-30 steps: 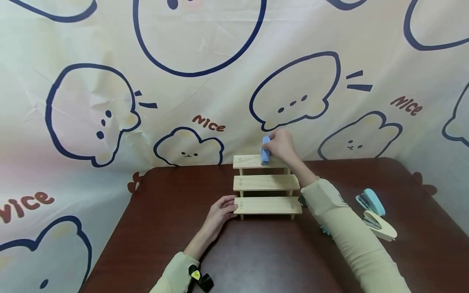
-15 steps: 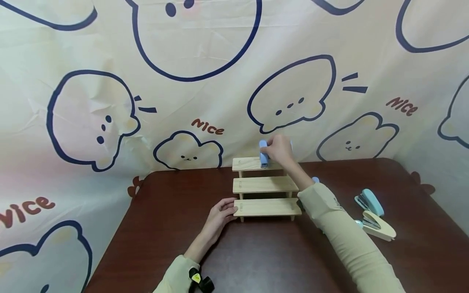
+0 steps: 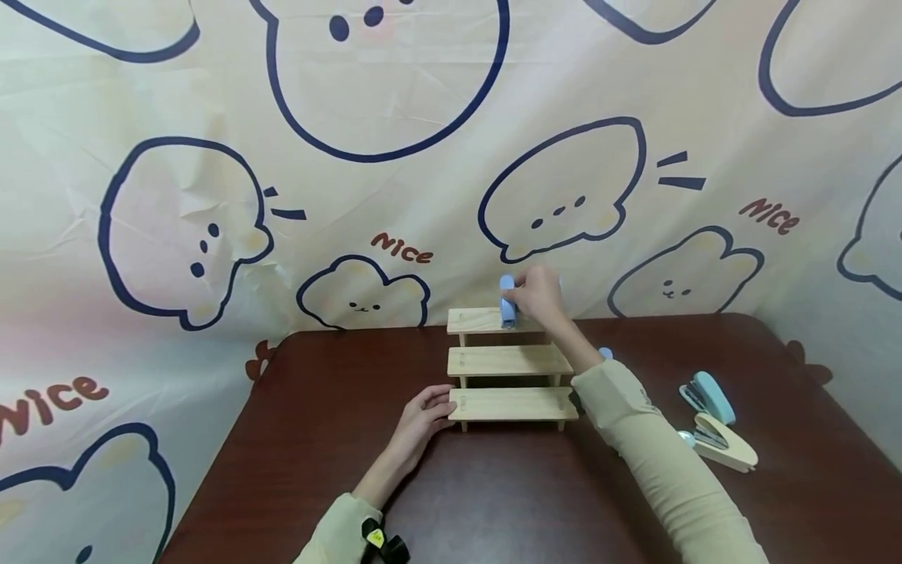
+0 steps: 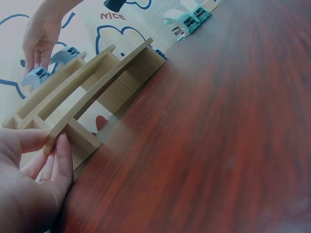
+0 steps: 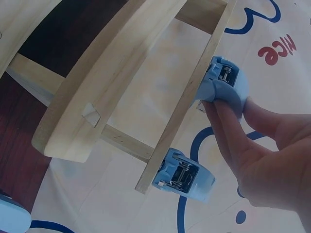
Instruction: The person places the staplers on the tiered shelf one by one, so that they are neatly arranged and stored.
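Observation:
A three-tiered wooden shelf [image 3: 510, 403] stands on the table. On its top tier is a blue stapler [image 3: 507, 304], which my right hand [image 3: 539, 296] pinches between thumb and fingers. A second blue stapler [image 5: 183, 175] sits near the right end of that tier, apart from my fingers; in the head view my right hand mostly hides it. At the left end of the lowest tier, my left hand [image 3: 417, 429] grips the board's edge, thumb on one face and fingers on the other, as the left wrist view [image 4: 41, 167] shows.
To the right on the brown table [image 3: 317, 470] lie a teal stapler [image 3: 713, 398] and a cream stapler [image 3: 727, 445]. Light blue objects [image 3: 606, 353] peek out from beside my right sleeve, partly hidden. A printed cloth [image 3: 395, 196] hangs behind the table.
The blue stapler in my right hand has straightened on the top tier, its end now facing me. My left hand has kept its grip. The head view has shifted slightly.

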Demonstrator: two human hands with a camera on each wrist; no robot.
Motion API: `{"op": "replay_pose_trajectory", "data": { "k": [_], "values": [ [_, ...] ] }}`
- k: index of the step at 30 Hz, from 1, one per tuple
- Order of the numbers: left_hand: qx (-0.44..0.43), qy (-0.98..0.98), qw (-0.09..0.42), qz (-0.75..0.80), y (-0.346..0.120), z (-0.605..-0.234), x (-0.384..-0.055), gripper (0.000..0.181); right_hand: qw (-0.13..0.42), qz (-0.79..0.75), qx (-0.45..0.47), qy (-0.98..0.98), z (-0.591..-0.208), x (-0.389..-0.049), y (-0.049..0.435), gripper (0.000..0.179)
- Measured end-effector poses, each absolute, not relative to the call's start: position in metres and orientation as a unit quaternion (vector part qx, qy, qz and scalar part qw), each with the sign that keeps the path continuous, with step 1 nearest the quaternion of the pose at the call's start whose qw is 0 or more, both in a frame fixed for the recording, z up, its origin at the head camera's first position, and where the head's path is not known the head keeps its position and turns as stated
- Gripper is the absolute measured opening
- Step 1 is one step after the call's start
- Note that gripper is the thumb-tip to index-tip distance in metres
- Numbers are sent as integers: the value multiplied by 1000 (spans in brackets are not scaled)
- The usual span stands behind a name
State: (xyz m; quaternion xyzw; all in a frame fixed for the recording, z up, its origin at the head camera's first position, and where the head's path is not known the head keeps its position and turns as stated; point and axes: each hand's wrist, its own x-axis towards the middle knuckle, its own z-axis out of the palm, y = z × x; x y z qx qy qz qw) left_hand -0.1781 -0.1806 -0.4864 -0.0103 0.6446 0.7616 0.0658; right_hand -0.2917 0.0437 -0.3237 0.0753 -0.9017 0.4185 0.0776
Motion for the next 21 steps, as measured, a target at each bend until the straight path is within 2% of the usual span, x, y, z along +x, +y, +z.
{"op": "replay_pose_trajectory", "data": {
  "k": [7,15,21],
  "values": [
    [-4,645,69,761,-183,-486,-177,48,82,427,72,-897,-326,-290,41,17],
    [0,640,69,765,-182,-488,-180,47,38,471,63,-879,-323,-288,48,37],
    [2,641,70,765,-183,-489,-180,48,41,537,72,-840,-317,-274,78,42]
  ]
}}
